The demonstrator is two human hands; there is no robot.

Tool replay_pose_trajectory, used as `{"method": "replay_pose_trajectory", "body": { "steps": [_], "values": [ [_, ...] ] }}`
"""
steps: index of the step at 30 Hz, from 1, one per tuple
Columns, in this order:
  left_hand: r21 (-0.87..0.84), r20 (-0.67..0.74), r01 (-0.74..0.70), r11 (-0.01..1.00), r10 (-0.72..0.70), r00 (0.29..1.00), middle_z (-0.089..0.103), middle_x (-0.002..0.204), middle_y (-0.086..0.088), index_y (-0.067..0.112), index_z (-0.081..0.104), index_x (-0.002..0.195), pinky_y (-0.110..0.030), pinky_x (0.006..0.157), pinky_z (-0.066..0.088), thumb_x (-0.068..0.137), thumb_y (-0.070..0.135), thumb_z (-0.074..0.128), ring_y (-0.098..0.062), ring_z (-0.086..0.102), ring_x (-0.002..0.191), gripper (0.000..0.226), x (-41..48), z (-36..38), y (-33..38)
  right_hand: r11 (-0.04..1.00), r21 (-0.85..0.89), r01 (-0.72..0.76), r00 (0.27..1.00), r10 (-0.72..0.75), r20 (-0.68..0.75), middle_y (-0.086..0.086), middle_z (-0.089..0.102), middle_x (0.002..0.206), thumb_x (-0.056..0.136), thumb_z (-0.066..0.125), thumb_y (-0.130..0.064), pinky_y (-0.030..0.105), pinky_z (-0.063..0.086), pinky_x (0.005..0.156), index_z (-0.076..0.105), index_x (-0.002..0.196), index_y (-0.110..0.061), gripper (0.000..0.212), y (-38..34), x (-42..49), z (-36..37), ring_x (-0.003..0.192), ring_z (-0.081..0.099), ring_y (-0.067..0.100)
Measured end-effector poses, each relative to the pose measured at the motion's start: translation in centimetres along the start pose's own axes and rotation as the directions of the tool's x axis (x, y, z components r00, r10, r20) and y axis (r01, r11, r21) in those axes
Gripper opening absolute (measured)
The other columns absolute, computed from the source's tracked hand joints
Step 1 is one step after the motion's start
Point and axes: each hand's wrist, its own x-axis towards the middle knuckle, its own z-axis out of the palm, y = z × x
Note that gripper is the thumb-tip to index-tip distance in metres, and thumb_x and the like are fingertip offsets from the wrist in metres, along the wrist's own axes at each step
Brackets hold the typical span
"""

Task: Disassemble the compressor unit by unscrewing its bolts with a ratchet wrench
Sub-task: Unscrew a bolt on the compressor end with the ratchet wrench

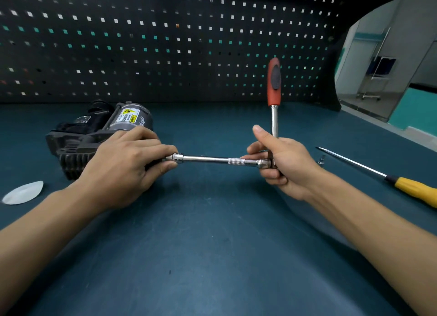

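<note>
The compressor unit (pixel 99 128), black and grey with a yellow warning label, lies on the dark green mat at the left. A ratchet wrench (pixel 274 83) with a red handle points upward; a long chrome extension bar (pixel 208 159) runs from its head leftward toward the compressor. My right hand (pixel 281 164) grips the wrench around its head and lower shaft. My left hand (pixel 127 164) rests over the compressor's near side and pinches the socket end of the extension between fingers and thumb. The bolt under the socket is hidden by my fingers.
A yellow-handled screwdriver (pixel 378 173) lies on the mat at the right, with a small loose metal part (pixel 321 160) near its shaft. A white oval piece (pixel 23 192) lies at the left edge. A dark pegboard wall (pixel 165 43) stands behind the bench.
</note>
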Motion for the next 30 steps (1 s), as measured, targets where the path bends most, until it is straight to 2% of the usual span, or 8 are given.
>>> {"method": "replay_pose_trajectory", "body": {
  "steps": [5,12,17,23,27,30],
  "values": [
    [0.004,0.002,0.004,1.0,-0.004,1.0,0.063,0.083,0.016,0.027,0.07,0.104,-0.043,0.074,0.047,0.095,0.047,0.043,-0.019,0.057,0.096,0.035,0.0,-0.17,0.15,0.996,0.045,-0.076,0.997,0.074,0.036,0.009,0.074,0.083,0.089,0.064,-0.054,0.013,0.018,0.03,0.064,0.081,-0.011,0.044,-0.12,0.06,-0.25,0.033,0.03,0.005],
    [0.003,-0.005,0.005,1.0,-0.005,1.0,0.063,0.081,0.017,0.027,0.069,0.103,-0.043,0.074,0.048,0.096,0.047,0.043,-0.019,0.057,0.095,0.034,-0.06,-0.18,0.15,0.98,0.103,-0.168,0.984,0.161,0.077,-0.003,0.058,0.06,0.091,0.064,-0.047,0.013,0.017,0.027,0.064,0.085,-0.011,0.037,-0.3,-0.04,-0.37,0.031,0.026,0.003],
    [0.012,-0.011,0.006,1.0,-0.006,1.0,0.063,0.082,0.016,0.027,0.069,0.103,-0.041,0.074,0.047,0.096,0.047,0.043,-0.018,0.056,0.096,0.034,-0.06,-0.08,0.16,0.959,0.139,-0.245,0.964,0.226,0.138,-0.006,0.047,0.05,0.094,0.06,-0.042,0.013,0.017,0.024,0.063,0.085,-0.012,0.031,-0.6,-0.08,-0.45,0.028,0.024,0.002],
    [0.011,-0.019,0.009,1.0,-0.009,1.0,0.063,0.082,0.016,0.027,0.069,0.103,-0.041,0.074,0.047,0.096,0.047,0.044,-0.017,0.055,0.096,0.033,-0.06,-0.09,0.16,0.924,0.171,-0.343,0.928,0.306,0.211,-0.004,0.047,0.064,0.092,0.06,-0.041,0.011,0.015,0.024,0.065,0.08,-0.011,0.033,-0.73,0.34,-0.76,0.026,0.024,0.003],
    [0.006,-0.009,0.009,1.0,-0.009,1.0,0.062,0.08,0.016,0.028,0.069,0.103,-0.042,0.074,0.047,0.096,0.047,0.043,-0.018,0.056,0.095,0.033,-0.06,-0.09,0.23,0.898,0.21,-0.386,0.913,0.34,0.224,0.006,0.065,0.084,0.092,0.061,-0.037,0.012,0.018,0.023,0.06,0.086,-0.009,0.029,-0.52,0.5,-0.98,0.026,0.025,0.002],
    [0.013,-0.013,0.006,1.0,-0.006,1.0,0.062,0.08,0.016,0.028,0.069,0.103,-0.041,0.074,0.047,0.096,0.047,0.044,-0.018,0.056,0.094,0.033,-0.09,-0.07,0.23,0.937,0.138,-0.322,0.937,0.294,0.19,0.003,0.067,0.075,0.091,0.064,-0.036,0.013,0.018,0.024,0.056,0.088,-0.012,0.025,-0.17,0.46,-0.76,0.027,0.024,0.002]
  ]
}}
